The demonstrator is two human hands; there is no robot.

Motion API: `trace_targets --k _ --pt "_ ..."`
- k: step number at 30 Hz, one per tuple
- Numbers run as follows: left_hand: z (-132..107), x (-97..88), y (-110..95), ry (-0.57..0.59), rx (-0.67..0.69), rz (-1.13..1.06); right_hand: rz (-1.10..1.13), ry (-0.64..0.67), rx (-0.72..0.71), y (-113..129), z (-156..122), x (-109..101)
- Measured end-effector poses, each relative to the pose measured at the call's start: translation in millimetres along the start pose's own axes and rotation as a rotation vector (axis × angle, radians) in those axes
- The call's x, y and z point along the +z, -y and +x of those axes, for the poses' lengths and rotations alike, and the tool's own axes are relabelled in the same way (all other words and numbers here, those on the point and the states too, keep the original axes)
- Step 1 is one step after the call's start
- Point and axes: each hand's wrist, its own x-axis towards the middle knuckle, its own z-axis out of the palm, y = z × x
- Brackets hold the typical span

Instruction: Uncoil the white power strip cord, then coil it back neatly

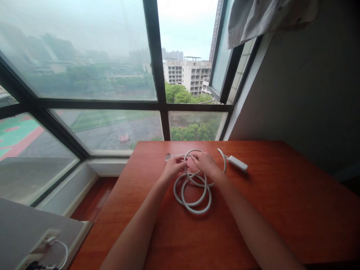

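The white cable lies in overlapping loops on the table, nearer the far edge than the near one. The left hand is at the loops' left, its fingers bent and partly spread; the right hand reaches over the upper loop, fingers curled toward the cable. Whether either set of fingers grips it or only touches it, I cannot tell.

The crossed loops look like the main risk: pulling one strand while another lies over it could cinch them into a knot. A small connector rests toward the far left corner, close to the far edge, so a backward push could send it over. On the right, the white block sits in from the far edge; if it is joined to the cable, a sharp tug could drag or twist it.
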Motion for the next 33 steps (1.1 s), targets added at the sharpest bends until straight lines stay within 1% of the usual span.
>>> trace_targets --k 2,4,6,8,11,13,17,20,23,26,28,29,32,33 --pt "0 1.9 0 -0.028 0.015 0.034 -0.002 -0.028 0.01 -3 -7 -9" --pt "0 4.1 0 -0.048 0.044 0.064 0.011 -0.076 0.064 -7 -16 -18" --pt "0 5.8 -1 -0.055 0.075 0.093 0.063 -0.141 0.111 -11 -28 -27" --pt "-1 6.4 -2 -0.069 0.093 0.111 0.149 -0.195 0.121 -16 -41 -36" --pt "-2 4.6 -2 -0.094 0.091 0.118 0.335 -0.251 0.111 -24 -59 -44" --pt "-1 2.4 -1 -0.102 0.064 0.114 0.501 -0.28 0.128 -32 -67 -46" --pt "1 -1.0 0 -0.117 -0.021 0.119 0.889 -0.345 0.173 -47 -72 -43" --pt "1 -2.6 2 -0.111 -0.067 0.131 1.136 -0.39 0.219 -53 -73 -42" --pt "2 -5.8 4 -0.086 -0.08 0.161 1.303 -0.411 0.255 -55 -74 -44" --pt "4 -10.8 7 -0.072 -0.083 0.243 1.388 -0.418 0.244 -56 -75 -46" --pt "4 -13.5 7 -0.107 -0.04 0.334 1.412 -0.421 0.24 -56 -76 -47" --pt "4 -14.1 5 -0.149 0.015 0.408 1.419 -0.424 0.244 -56 -76 -48" --pt "-3 -11.2 -5 -0.328 0.275 0.757 1.438 -0.435 0.255 -57 -77 -50" --pt "-7 -8.5 -10 -0.358 0.351 0.877 1.444 -0.434 0.255 -57 -77 -50"
